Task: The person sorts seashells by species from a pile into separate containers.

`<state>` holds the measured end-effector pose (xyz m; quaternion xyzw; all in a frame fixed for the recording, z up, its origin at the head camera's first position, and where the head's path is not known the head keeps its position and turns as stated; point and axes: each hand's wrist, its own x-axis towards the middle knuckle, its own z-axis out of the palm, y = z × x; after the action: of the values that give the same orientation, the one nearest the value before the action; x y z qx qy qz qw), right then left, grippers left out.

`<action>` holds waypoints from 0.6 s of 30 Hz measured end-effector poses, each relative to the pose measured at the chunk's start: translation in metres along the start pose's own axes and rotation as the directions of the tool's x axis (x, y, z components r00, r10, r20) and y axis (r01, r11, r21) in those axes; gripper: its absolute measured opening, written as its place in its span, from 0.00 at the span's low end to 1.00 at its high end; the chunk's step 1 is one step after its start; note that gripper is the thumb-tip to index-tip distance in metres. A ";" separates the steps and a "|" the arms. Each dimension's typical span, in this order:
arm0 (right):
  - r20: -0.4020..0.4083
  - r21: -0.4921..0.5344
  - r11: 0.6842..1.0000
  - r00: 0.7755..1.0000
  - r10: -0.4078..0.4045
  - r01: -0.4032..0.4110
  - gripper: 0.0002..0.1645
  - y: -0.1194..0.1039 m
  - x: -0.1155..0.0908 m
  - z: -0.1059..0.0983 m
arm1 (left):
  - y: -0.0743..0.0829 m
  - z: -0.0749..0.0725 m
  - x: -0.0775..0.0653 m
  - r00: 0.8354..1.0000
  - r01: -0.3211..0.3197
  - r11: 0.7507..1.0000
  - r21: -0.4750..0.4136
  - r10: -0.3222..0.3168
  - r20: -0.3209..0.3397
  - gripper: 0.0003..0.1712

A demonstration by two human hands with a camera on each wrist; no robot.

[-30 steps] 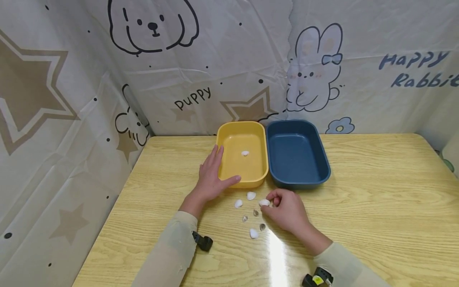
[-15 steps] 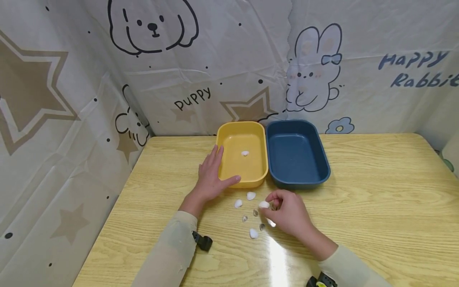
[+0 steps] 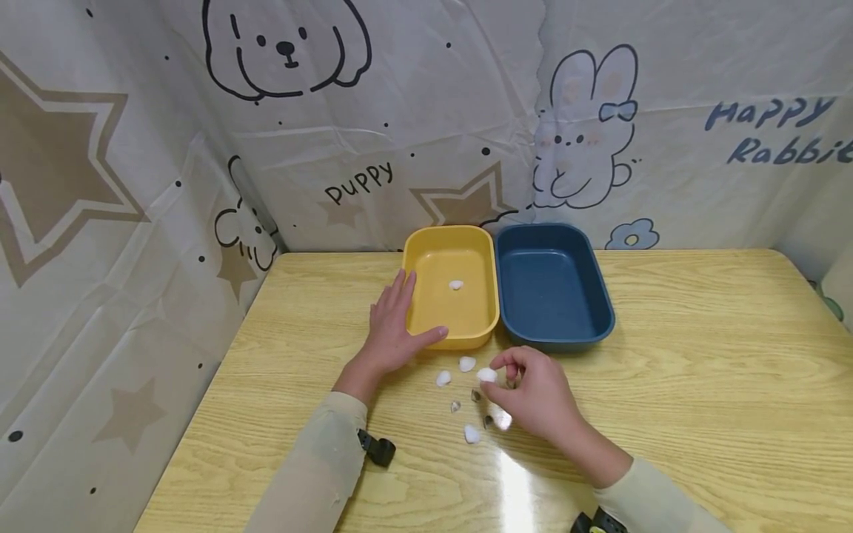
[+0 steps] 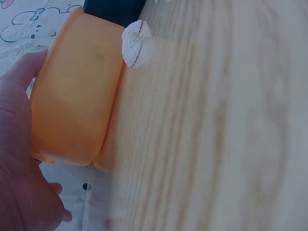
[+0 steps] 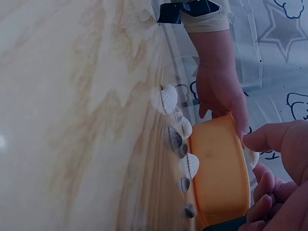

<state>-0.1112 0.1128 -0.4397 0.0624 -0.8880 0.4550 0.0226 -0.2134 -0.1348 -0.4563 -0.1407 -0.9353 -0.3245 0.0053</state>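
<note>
My right hand (image 3: 536, 389) pinches a white seashell (image 3: 487, 375) between thumb and fingertips, above the table in front of the two trays. In the right wrist view, part of this shell (image 5: 253, 158) shows beyond the thumb. My left hand (image 3: 391, 326) rests at the near left corner of the yellow tray (image 3: 453, 343), fingers spread along its left side and thumb over the front rim. One white shell (image 3: 456, 285) lies inside that tray. White shells (image 3: 443, 378) and smaller grey-brown shells (image 3: 456, 406) lie loose on the table between my hands.
A dark blue tray (image 3: 556, 296) stands against the yellow tray's right side. Both sit on the wood-grain table (image 3: 700, 355) near its back edge. A printed cloth (image 3: 460, 89) hangs behind and along the left.
Over the last second my right hand has shifted slightly, with the pinched shell now a little further left. The left hand, the trays and the loose shells have stayed in place.
</note>
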 end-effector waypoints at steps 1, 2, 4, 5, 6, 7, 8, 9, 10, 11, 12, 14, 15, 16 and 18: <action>-0.005 0.001 1.000 1.000 -0.002 0.002 0.13 -0.001 0.000 0.000 | 0.000 0.000 0.000 1.000 -0.002 1.000 0.000 0.002 -0.001 0.65; -0.010 -0.001 1.000 1.000 -0.004 0.004 0.13 -0.003 0.000 0.000 | 0.000 0.000 0.000 1.000 -0.004 1.000 0.001 0.004 -0.001 0.65; -0.017 -0.002 1.000 1.000 -0.009 0.009 0.13 -0.005 0.000 -0.001 | 0.000 -0.001 0.000 1.000 -0.005 1.000 0.001 0.005 0.000 0.65; -0.018 0.000 1.000 1.000 -0.011 0.011 0.13 -0.006 0.000 -0.001 | 0.001 -0.001 0.000 1.000 -0.004 1.000 -0.001 0.004 0.002 0.65; -0.020 0.002 1.000 1.000 -0.013 0.013 0.13 -0.008 0.000 -0.002 | 0.001 -0.001 0.000 1.000 -0.004 1.000 -0.003 0.004 0.003 0.65; -0.024 0.003 1.000 1.000 -0.017 0.018 0.13 -0.009 0.000 -0.002 | 0.001 -0.002 0.000 1.000 -0.001 1.000 -0.002 0.001 0.004 0.65; -0.032 0.004 1.000 0.999 -0.025 0.025 0.13 -0.010 0.001 -0.002 | 0.002 -0.002 0.000 1.000 0.002 1.000 -0.001 -0.002 0.004 0.65; -0.041 0.007 0.999 0.999 -0.032 0.032 0.13 -0.011 0.001 -0.003 | 0.002 -0.002 0.000 1.000 0.003 1.000 -0.001 -0.003 0.004 0.65; -0.051 0.009 0.999 0.998 -0.042 0.042 0.13 -0.012 0.002 -0.003 | 0.002 -0.002 0.000 1.000 0.004 1.000 -0.003 -0.004 0.005 0.65; -0.061 0.011 0.999 0.997 -0.052 0.053 0.14 -0.014 0.002 -0.003 | 0.002 -0.001 0.000 1.000 0.006 1.000 0.000 -0.006 0.005 0.65; -0.073 0.011 0.998 0.995 -0.066 0.067 0.14 -0.015 0.003 -0.003 | 0.002 -0.001 0.000 1.000 0.008 1.000 0.003 -0.008 0.005 0.65; -0.098 0.013 0.995 0.991 -0.095 0.097 0.14 -0.017 0.004 -0.004 | 0.003 -0.001 0.000 1.000 0.007 1.000 0.002 -0.007 0.005 0.65; -0.106 0.016 0.994 0.988 -0.108 0.111 0.15 -0.019 0.005 -0.005 | 0.003 -0.001 0.000 1.000 0.006 1.000 0.001 -0.006 0.006 0.65; -0.115 0.019 0.992 0.986 -0.120 0.123 0.15 -0.020 0.006 -0.005 | 0.003 -0.001 0.000 1.000 0.006 1.000 0.002 -0.006 0.006 0.65; -0.132 0.028 0.989 0.981 -0.143 0.147 0.15 -0.023 0.009 -0.006 | 0.003 -0.002 -0.001 1.000 0.008 1.000 0.003 -0.008 0.007 0.65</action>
<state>-0.1171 0.1035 -0.4165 0.0977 -0.8690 0.4719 0.1121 -0.2120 -0.1334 -0.4529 -0.1382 -0.9363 -0.3228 0.0012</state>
